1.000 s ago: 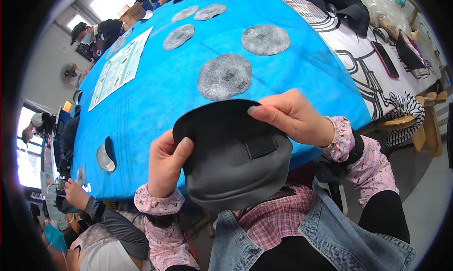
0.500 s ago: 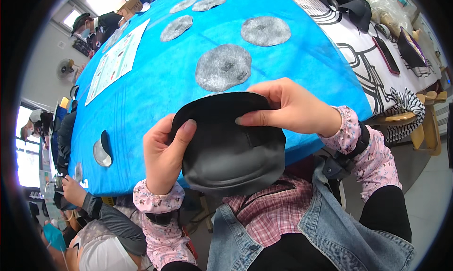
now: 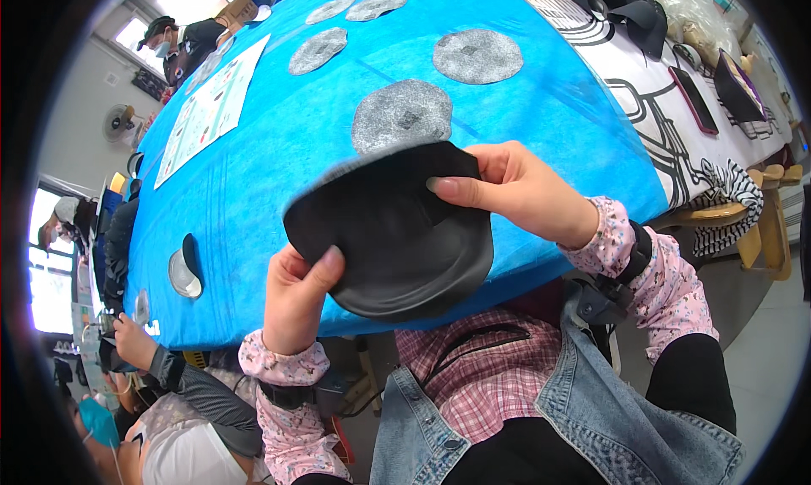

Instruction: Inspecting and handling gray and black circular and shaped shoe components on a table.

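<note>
A black, smooth, leather-like piece [image 3: 389,240] with rounded edges is held up before me, over the front edge of the blue-covered table [image 3: 279,138]. My left hand [image 3: 296,299] pinches its lower left edge, thumb on the near face. At the upper right, my right hand [image 3: 525,189] grips it the same way, the fingers partly behind it. The piece tilts, its left side lower, and its far edge curves up. Just beyond it lies a grey round disc [image 3: 404,113], partly covered by the piece.
More grey discs lie farther off, one [image 3: 478,56] at the right. A bent grey-and-black piece [image 3: 185,267] and a printed sheet [image 3: 211,109] are on the left. A phone [image 3: 694,100] lies on a white patterned cloth. Another person's hand [image 3: 135,341] shows at lower left.
The black piece has tilted, its left side now lower and its bottom edge raised. My left hand has moved slightly down; both hands keep their hold.
</note>
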`<state>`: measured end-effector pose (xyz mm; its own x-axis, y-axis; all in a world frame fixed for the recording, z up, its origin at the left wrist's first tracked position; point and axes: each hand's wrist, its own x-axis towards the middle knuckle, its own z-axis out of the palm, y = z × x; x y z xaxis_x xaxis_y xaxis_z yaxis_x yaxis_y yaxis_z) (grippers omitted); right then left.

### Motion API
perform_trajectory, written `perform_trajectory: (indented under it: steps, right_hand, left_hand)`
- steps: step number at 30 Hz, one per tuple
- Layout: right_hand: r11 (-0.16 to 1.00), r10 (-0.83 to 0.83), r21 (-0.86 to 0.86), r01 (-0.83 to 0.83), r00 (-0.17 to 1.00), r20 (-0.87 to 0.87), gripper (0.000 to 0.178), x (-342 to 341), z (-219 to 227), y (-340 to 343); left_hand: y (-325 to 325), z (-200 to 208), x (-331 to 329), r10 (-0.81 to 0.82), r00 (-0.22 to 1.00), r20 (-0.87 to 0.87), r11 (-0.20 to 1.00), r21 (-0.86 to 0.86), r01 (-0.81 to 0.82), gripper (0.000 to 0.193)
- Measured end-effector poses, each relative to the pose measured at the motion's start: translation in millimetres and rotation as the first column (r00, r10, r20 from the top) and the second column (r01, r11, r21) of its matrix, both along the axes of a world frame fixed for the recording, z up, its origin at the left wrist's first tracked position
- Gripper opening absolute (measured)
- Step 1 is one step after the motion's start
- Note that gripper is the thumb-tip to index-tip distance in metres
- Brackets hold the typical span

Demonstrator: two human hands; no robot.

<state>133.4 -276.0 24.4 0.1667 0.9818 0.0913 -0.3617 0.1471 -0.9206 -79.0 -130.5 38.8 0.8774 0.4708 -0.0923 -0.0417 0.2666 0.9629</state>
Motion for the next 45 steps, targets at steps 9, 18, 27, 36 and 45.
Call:
perform_trajectory:
  steps: [9, 18, 27, 36, 45]
  right_hand:
    - [0.977, -0.084, 0.207, -0.051, 0.801, 0.592, 0.023, 9, 25, 16]
    - [0.727, -0.677, 0.686, 0.011, -0.151, 0.720, 0.041, -24, 66, 10]
    - [0.808, -0.588, 0.590, 0.001, -0.082, 0.805, 0.054, -87, 30, 10]
    - [0.832, -0.550, 0.555, -0.015, 0.106, 0.828, 0.062, -82, 31, 5]
    - [0.875, -0.470, 0.485, 0.001, -0.242, 0.849, 0.064, -59, 17, -5]
  left_hand:
    - [10, 4, 2, -0.415, 0.901, 0.128, 0.802, -0.417, 0.428, 0.087]
    - [-7, -28, 45, 0.004, 0.824, 0.566, 0.857, -0.427, 0.289, 0.053]
    - [-20, -101, 26, 0.226, 0.760, 0.609, 0.823, -0.536, 0.185, 0.044]
    - [-29, -52, 35, 0.253, 0.812, 0.525, 0.814, -0.569, 0.114, 0.055]
    - [-10, -47, 27, 0.360, 0.779, 0.514, 0.922, -0.070, -0.380, 0.050]
